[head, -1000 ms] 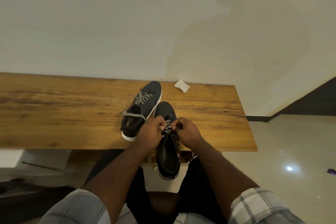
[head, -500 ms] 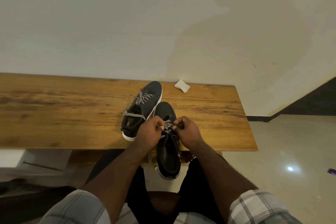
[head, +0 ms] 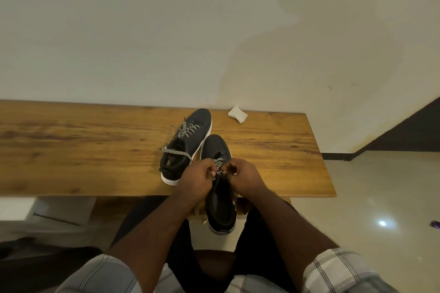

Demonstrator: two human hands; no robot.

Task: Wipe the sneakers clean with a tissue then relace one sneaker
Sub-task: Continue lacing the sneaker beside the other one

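Two black sneakers with white soles sit on a wooden bench point(head: 95, 150). The near sneaker point(head: 220, 202) overhangs the bench's front edge, toe pointing at the wall. My left hand point(head: 196, 179) and my right hand point(head: 245, 177) meet over its tongue, and each pinches part of the black-and-white checked lace point(head: 218, 164). The far sneaker point(head: 188, 143) lies to the left, its lace loose across the opening. A crumpled white tissue point(head: 237, 114) rests near the wall behind the shoes.
A pale wall runs right behind the bench. The bench ends at the right, where glossy tiled floor point(head: 381, 197) and a dark stair side begin. My knees sit under the bench's front edge. A small purple object point(head: 435, 224) lies on the floor at far right.
Both hands have stayed on the near sneaker's lace, with only small finger movements. The sneakers and tissue have not moved.
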